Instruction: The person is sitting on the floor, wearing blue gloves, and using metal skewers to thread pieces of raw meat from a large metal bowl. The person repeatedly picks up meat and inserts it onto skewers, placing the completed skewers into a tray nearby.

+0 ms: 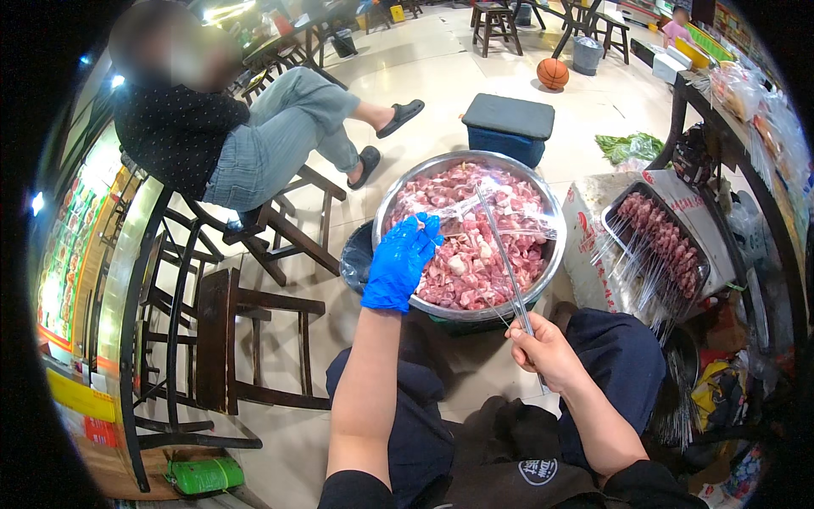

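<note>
A wide metal bowl [559,237] full of cut raw meat [455,277] stands before me, with clear plastic film [467,209] lying across part of the meat. My left hand [400,261], in a blue disposable glove, is over the bowl's left side; a small pinkish piece, seemingly meat, shows between its fingertips. In my bare right hand [540,350], near the bowl's front rim, is a bundle of metal skewers [502,248] that points away over the meat. One thin skewer [498,312] slants from that hand towards the glove, its tip hard to make out.
Right of the bowl, a tray [658,238] of threaded meat skewers rests on a white box [588,267]. Beyond the bowl are a lidded blue bin [507,127] and a basketball [552,74]. A seated person [267,133] and wooden stools [219,343] are at left.
</note>
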`<state>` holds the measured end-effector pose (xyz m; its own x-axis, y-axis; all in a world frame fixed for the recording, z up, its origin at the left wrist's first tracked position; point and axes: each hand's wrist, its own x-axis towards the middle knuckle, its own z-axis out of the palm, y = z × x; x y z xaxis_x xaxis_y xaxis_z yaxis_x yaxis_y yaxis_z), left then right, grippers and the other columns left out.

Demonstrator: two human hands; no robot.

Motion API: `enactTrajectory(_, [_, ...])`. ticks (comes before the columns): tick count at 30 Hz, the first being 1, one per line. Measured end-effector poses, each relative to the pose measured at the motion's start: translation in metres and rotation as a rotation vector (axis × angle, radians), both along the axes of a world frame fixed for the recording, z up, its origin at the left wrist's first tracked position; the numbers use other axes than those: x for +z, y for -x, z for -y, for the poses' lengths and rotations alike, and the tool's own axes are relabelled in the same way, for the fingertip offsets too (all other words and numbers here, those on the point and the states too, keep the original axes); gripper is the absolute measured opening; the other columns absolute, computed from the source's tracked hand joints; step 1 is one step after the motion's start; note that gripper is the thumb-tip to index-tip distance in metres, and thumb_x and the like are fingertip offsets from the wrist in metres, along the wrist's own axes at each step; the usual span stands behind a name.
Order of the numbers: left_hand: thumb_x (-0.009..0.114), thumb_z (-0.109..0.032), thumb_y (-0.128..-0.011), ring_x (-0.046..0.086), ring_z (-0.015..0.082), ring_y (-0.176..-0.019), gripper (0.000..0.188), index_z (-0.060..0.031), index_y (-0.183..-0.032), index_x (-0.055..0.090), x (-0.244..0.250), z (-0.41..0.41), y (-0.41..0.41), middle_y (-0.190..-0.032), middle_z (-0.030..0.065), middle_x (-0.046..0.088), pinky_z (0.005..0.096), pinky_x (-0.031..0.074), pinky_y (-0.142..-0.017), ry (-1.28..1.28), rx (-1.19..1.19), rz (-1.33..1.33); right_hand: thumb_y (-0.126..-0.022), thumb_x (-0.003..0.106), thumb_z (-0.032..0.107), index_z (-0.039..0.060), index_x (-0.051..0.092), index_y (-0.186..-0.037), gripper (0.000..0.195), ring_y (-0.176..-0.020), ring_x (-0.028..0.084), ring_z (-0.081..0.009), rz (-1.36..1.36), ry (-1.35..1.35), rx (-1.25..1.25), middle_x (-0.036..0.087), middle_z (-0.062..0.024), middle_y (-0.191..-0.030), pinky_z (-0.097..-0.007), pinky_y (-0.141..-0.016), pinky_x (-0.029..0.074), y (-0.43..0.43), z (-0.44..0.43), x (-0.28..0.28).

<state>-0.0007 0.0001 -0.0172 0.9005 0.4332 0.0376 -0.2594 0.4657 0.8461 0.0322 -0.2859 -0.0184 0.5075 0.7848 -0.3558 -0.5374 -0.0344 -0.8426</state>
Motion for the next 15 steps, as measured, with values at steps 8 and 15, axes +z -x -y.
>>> enactTrajectory(8, [0.054, -0.021, -0.096, 0.057, 0.0232, -0.112, 0.04, 0.0032, -0.127, 0.047, 0.003, 0.01, -0.004, -0.122, 0.0134, 0.056, 0.0355, 0.047, -0.094, -0.001, 0.104, -0.092, -0.096, 0.05, 0.012, 0.007, 0.053, -0.095, 0.006, -0.044, 0.037, -0.004, 0.038, 0.039, 0.001, 0.05, 0.0004, -0.058, -0.0192, -0.039, 0.024, 0.0, -0.001, 0.007])
enactTrajectory(15, [0.058, -0.021, -0.093, 0.059, 0.0213, -0.106, 0.039, 0.0023, -0.123, 0.05, 0.007, 0.015, -0.006, -0.115, 0.0114, 0.059, 0.0308, 0.049, -0.08, 0.051, 0.149, -0.153, -0.096, 0.049, 0.013, 0.0072, 0.053, -0.096, 0.007, -0.044, 0.036, -0.0038, 0.052, 0.038, 0.0, 0.051, 0.0014, -0.058, -0.0197, -0.04, 0.024, 0.002, -0.004, 0.001])
